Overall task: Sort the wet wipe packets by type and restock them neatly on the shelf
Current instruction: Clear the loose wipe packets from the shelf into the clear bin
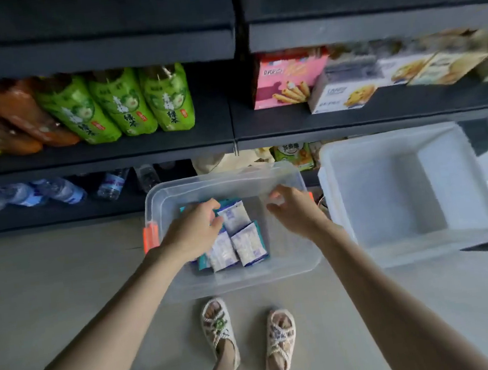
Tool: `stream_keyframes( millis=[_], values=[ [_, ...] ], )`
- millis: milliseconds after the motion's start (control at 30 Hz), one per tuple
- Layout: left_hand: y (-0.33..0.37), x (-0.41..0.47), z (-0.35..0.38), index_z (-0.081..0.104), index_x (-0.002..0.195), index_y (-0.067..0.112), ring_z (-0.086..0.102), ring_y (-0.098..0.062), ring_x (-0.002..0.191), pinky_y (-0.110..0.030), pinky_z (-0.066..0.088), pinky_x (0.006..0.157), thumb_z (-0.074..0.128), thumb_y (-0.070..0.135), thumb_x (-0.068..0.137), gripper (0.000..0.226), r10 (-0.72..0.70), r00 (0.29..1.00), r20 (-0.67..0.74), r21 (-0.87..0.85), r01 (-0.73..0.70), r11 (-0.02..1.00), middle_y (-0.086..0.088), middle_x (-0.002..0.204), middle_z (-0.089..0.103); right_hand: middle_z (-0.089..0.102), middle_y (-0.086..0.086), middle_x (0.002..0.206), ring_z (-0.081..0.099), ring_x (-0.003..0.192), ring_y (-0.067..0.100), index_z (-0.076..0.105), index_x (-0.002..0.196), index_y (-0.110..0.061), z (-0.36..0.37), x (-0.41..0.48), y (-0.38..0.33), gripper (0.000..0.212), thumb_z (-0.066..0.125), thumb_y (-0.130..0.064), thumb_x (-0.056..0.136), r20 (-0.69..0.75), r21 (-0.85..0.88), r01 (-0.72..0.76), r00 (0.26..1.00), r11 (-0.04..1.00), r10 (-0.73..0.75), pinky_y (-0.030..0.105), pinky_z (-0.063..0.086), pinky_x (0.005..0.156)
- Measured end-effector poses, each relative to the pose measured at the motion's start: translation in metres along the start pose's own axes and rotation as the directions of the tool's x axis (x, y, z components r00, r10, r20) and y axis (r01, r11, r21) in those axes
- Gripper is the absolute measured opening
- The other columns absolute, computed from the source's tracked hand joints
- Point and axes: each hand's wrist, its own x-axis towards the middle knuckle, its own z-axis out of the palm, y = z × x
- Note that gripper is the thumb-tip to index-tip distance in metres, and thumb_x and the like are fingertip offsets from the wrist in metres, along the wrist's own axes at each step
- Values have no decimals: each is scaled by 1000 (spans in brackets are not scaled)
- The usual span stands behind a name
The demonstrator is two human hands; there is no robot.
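Left hand [193, 233] pinches the packets [239, 234] at their left edge.

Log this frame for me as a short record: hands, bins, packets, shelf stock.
setting: person standing before dark shelves, looking down
left hand: inside the clear bin, fingers curled on the wet wipe packets
right hand: over the bin's far right side, fingers curled; whether it holds anything is unclear
packets: white and teal types mixed, overlapping, left of the bin's middle
second bin: translucent white, right of the clear bin, nothing visible inside
shelf stock: green tea bottles, biscuit boxes, water bottles
progress: sorting not yet done
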Motion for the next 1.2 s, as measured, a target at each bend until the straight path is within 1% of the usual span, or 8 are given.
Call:
stream_keyframes(
  millis=[100, 167, 300, 433, 633, 733, 900, 1200],
  values=[
    [91, -35, -54, 56, 123, 11, 60, -30, 104, -40, 48, 85, 50, 21, 95, 30, 197, 973, -122, 107, -184, 977, -10, 115, 64, 65, 15, 116, 60, 107, 35, 60, 115, -10, -97, -50, -14, 26, 55, -23, 93, -105, -50, 117, 987, 992, -122, 42, 49, 90],
    [156, -63, -82, 57, 121, 10, 60, -31, 104, -40, 48, 84, 51, 19, 94, 29, 328, 924, -198, 155, -301, 941, -10, 116, 63, 66, 16, 112, 61, 102, 37, 60, 110, -10, -164, -88, -18, 23, 54, -24, 92, -203, -83, 163, 963, 983, -177, 42, 49, 85],
    [281, -130, -107, 57, 121, 12, 61, -28, 103, -42, 50, 84, 51, 23, 95, 29, 490, 807, -330, 261, -421, 869, -6, 118, 63, 65, 10, 115, 61, 103, 33, 57, 118, -17, -287, -183, -7, 27, 51, -27, 93, -356, -134, 200, 904, 971, -236, 43, 50, 88],
    [391, -189, -95, 57, 119, 16, 61, -24, 99, -43, 51, 81, 51, 27, 96, 27, 563, 726, -396, 287, -484, 827, -3, 113, 63, 65, 9, 115, 60, 104, 31, 57, 118, -13, -384, -270, 30, 27, 54, -27, 94, -456, -243, 290, 808, 926, -373, 43, 49, 86],
    [528, -231, -86, 58, 123, 19, 61, -20, 95, -40, 51, 80, 53, 30, 95, 31, 631, 624, -461, 354, -524, 775, 0, 104, 66, 66, 5, 112, 61, 102, 28, 58, 119, -16, -500, -346, 84, 27, 52, -25, 94, -540, -263, 312, 737, 913, -407, 44, 50, 87],
    [586, -228, -94, 59, 120, 20, 61, -18, 93, -38, 52, 79, 51, 31, 95, 29, 674, 556, -486, 405, -540, 738, 2, 105, 66, 65, 5, 114, 61, 102, 25, 58, 120, -14, -554, -357, 102, 27, 50, -25, 96, -575, -268, 325, 701, 907, -421, 42, 50, 88],
    [671, -196, -103, 57, 120, 21, 60, -16, 92, -35, 50, 80, 48, 32, 97, 28, 699, 535, -475, 435, -547, 715, 5, 103, 64, 66, 4, 110, 60, 100, 20, 61, 114, -12, -634, -342, 135, 23, 51, -22, 96, -645, -302, 338, 615, 891, -453, 32, 49, 81],
    [795, -80, -123, 62, 113, 21, 61, -13, 83, -35, 52, 76, 54, 33, 94, 24, 672, 511, -536, 401, -546, 736, 7, 91, 66, 66, 7, 108, 60, 99, 31, 62, 109, -18, -761, -247, 177, 21, 52, -24, 92, -695, -259, 279, 612, 925, -379, 43, 50, 87]
  ],
)
